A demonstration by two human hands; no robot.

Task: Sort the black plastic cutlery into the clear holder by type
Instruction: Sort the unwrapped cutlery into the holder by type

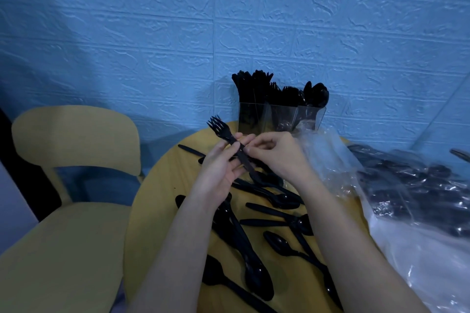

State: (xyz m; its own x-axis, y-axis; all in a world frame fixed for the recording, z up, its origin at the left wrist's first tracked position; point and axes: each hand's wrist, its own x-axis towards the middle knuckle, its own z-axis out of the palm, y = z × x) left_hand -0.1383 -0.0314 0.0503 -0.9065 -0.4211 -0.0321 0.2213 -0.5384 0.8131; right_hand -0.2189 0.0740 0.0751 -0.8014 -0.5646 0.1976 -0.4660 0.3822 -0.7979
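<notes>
Both hands meet above the round yellow table [157, 201], sharing a small bundle of black plastic forks [230, 141] whose tines point up and to the left, toward the blue textured wall [152, 33]. The left hand [221, 168] has its fingers [244, 138] curled around the handles from below, with the thumb lying over them. The right hand [277, 154] pinches the same handles from the right side between thumb and bent fingertips, its other fingers tucked in. How many forks are in the bundle is hard to tell; at least 2 sets of tines show.

The clear plastic holder [282, 115] stands at the far edge of the table against the wall, just beyond the hands. It shows 3 compartments, each packed with upright black cutlery: the right one holds spoons, the middle one shows fork tines, and the left one holds taller pieces whose type is unclear.

Loose black plastic spoons [282, 246] and other black pieces lie scattered flat on the table beneath the forearms. A crumpled clear plastic bag [412, 211] with more black cutlery inside lies to the right, spilling over the table edge. A yellow chair [66, 223] stands to the left.
</notes>
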